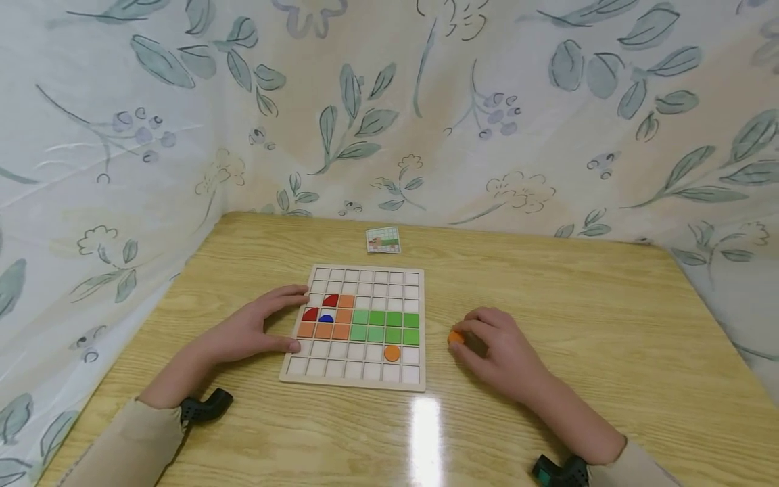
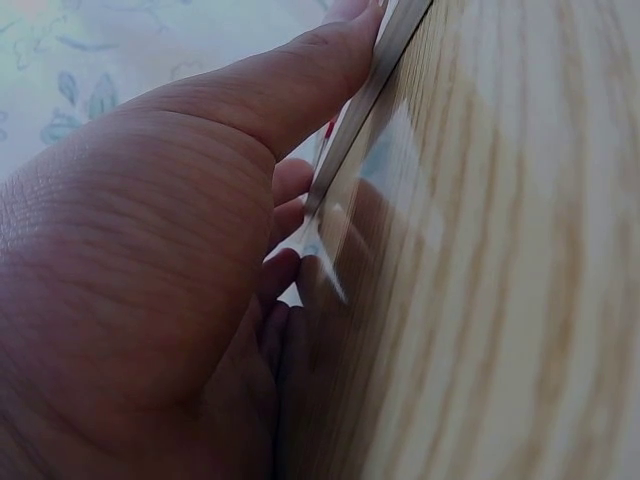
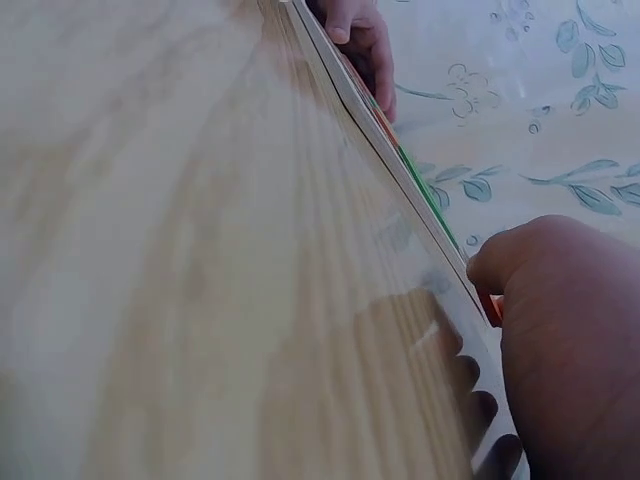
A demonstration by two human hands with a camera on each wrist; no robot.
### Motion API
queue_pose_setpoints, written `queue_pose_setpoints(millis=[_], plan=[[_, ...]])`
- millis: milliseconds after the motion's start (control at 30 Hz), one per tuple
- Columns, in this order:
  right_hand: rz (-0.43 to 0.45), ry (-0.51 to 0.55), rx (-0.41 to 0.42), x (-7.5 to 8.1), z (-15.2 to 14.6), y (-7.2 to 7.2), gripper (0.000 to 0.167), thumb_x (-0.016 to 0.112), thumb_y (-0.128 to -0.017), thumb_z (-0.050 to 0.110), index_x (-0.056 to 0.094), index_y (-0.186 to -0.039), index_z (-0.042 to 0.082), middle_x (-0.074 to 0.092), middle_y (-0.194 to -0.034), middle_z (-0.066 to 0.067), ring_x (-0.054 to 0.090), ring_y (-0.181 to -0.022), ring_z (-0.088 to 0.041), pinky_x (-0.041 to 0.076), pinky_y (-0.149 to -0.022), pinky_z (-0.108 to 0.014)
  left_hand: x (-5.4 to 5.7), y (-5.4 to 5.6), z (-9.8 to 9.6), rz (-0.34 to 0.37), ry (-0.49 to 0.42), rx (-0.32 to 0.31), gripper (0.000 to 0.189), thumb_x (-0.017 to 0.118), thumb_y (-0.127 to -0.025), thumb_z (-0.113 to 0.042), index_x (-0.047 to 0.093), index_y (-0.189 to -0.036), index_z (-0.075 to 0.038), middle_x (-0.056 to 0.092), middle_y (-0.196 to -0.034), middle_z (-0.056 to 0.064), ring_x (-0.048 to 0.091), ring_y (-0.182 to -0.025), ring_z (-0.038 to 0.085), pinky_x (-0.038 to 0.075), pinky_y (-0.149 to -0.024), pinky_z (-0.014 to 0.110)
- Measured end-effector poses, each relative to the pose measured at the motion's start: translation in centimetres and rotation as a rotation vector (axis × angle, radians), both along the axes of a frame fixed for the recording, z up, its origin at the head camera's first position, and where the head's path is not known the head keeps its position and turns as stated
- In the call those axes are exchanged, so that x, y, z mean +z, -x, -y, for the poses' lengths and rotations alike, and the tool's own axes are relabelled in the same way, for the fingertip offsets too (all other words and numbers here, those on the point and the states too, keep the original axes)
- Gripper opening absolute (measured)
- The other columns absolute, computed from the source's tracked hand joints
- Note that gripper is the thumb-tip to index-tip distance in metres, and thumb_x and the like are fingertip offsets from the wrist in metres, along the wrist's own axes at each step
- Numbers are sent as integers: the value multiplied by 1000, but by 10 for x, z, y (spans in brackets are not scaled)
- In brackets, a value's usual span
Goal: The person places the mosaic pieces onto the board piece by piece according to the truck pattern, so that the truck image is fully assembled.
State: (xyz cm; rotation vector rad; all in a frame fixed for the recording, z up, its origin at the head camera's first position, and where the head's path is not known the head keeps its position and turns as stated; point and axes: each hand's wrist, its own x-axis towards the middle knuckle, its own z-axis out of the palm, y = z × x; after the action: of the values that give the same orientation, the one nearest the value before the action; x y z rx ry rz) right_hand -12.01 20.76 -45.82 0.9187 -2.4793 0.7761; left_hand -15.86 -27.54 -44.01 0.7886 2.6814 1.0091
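Observation:
A square wooden grid board [image 1: 353,387] lies flat on the table. My left hand [image 1: 246,331] rests at its left edge, the thumb near the lower part and the fingertips higher up; in the left wrist view the thumb [image 2: 320,75] meets the board's rim. To the right of the board, my right hand [image 1: 502,348] pinches an orange disc [image 1: 454,337] between thumb and fingers, just above or on the table. Another orange disc [image 1: 392,353] lies in a lower cell. Across the middle rows sit green tiles [image 1: 393,319], orange squares [image 1: 324,331], red quarter pieces [image 1: 331,300] and a blue half-round piece [image 1: 326,318].
Behind the board lies a small card [image 1: 383,240] printed with a coloured grid. A floral cloth [image 1: 389,115] hangs behind the wooden table [image 1: 608,325] and along its sides. Light reflects off the tabletop in front of the board.

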Motion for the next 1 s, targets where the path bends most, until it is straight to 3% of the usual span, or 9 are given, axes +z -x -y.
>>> queue_pose_setpoints(millis=[433, 1000], plan=[[-8, 19, 87, 8, 45, 13, 24, 87, -93, 21, 82, -110, 6, 71, -109, -3, 65, -103, -24, 51, -95, -49, -3, 1, 2, -8, -2, -4, 87, 91, -90, -46, 54, -163, -18, 36, -175, 2, 26, -163, 37, 24, -123, 69], [-67, -8, 208, 15, 113, 28, 15, 83, -96, 22, 84, -103, 9, 70, -101, -2, 64, -93, -19, 51, -84, -42, -2, -1, 1, 0, -1, 7, 89, 92, -89, -48, 53, -164, -19, 36, -175, 1, 26, -162, 38, 24, -123, 70]])
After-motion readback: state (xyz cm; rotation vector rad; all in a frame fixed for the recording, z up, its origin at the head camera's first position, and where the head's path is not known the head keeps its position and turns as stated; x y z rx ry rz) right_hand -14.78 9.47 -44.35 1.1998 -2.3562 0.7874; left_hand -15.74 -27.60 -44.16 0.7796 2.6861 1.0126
